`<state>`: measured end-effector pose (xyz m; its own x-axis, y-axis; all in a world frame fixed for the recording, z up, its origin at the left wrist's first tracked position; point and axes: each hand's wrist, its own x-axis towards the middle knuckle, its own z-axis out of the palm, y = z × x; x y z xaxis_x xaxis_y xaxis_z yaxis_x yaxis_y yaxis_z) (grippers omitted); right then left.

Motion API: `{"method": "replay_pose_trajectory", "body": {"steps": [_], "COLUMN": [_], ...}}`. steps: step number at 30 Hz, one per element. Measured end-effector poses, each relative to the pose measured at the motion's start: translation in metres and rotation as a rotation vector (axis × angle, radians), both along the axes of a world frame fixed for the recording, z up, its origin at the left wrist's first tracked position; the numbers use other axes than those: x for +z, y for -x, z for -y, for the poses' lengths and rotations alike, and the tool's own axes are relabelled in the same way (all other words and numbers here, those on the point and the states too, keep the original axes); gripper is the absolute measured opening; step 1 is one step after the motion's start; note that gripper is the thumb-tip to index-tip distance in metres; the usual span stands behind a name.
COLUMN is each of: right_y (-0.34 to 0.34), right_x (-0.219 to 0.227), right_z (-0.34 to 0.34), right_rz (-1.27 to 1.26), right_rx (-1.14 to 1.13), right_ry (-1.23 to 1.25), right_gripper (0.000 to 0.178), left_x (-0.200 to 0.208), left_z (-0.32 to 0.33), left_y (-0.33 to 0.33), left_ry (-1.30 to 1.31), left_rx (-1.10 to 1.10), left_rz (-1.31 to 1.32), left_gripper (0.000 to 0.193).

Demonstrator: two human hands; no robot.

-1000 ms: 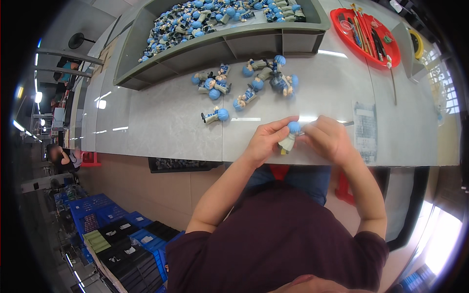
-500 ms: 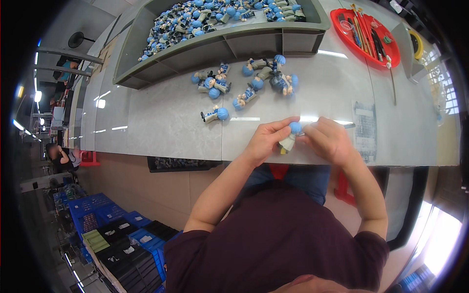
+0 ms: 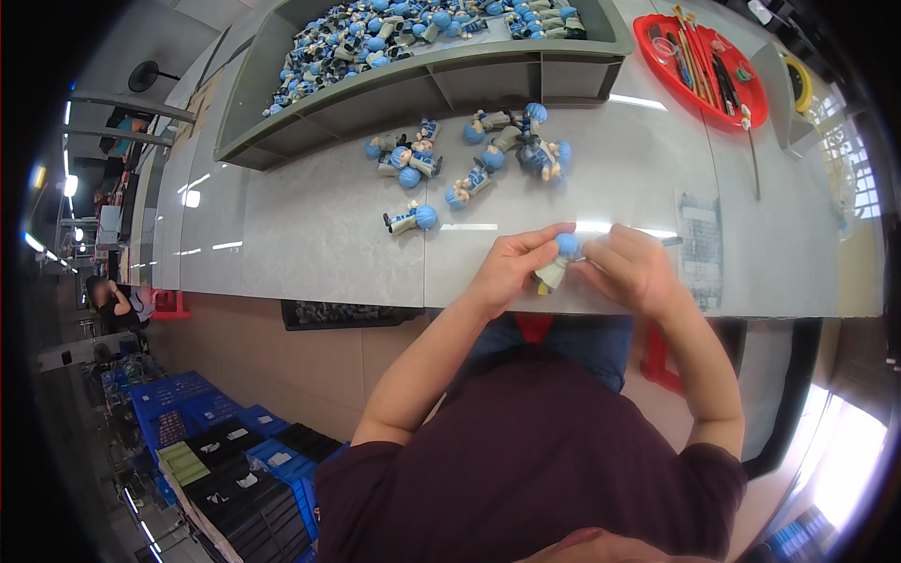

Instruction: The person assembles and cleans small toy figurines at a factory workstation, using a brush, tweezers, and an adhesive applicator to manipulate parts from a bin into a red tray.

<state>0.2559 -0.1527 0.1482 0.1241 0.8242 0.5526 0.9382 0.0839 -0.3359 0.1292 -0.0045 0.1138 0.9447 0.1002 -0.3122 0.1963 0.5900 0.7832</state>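
Largest item on my feed: a grey table (image 3: 328, 249), glossy, running across the view. A deep grey bin (image 3: 347, 120) sits at its far edge, left of the middle, heaped with small blue-headed dolls. Blue and black crates (image 3: 266, 514) stand on the floor past the near edge, well to the left.

Toward the far right corner I log a red tray (image 3: 749, 89) holding brushes (image 3: 688, 61) and other small tools; a yellow roll (image 3: 800, 86) is just right of it. A smudged grey sheet (image 3: 700, 251) lies along the near edge, to the right of the hands.

Hands: both over the table close to the near edge, right of its middle, near each other with the work between them. I see the left hand (image 3: 511, 267) clamped on one doll (image 3: 552, 272) — blue head toward the far edge, pale body toward the near edge, a yellow bit at the bottom. The right hand (image 3: 631, 267) is pinched around a thin tool (image 3: 672, 241), one end jutting out to the right. Whether its tip touches the doll, I cannot tell.

Smallest: loose dolls (image 3: 408, 161) lying between bin and hands — two clusters, plus a single one nearer the left hand.
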Motion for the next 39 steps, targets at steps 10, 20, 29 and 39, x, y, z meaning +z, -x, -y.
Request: {"method": "replay_pose_trajectory", "body": {"steps": [10, 20, 29, 39], "right_y": [0.0013, -0.0007, 0.0019, 0.0020], "right_x": [-0.0003, -0.0011, -0.0027, -0.0059], "right_z": [0.0012, 0.0018, 0.0034, 0.0053], "right_rz": [0.006, -0.028, -0.042, -0.107], "right_rx": [-0.007, 0.016, -0.018, -0.011], "right_ry": [0.019, 0.027, 0.059, 0.077], "right_gripper": [0.018, 0.017, 0.015, 0.016], "left_x": [0.0010, -0.0010, 0.0008, -0.0006], "left_z": [0.0009, -0.0001, 0.0007, 0.0042], "left_y": [0.0011, 0.0016, 0.0019, 0.0005], "left_ry": [-0.041, -0.078, -0.075, -0.074], "left_rx": [-0.017, -0.036, -0.040, 0.014], "left_rz": [0.005, -0.027, -0.034, -0.032], "left_gripper": [0.034, 0.035, 0.035, 0.031]}}
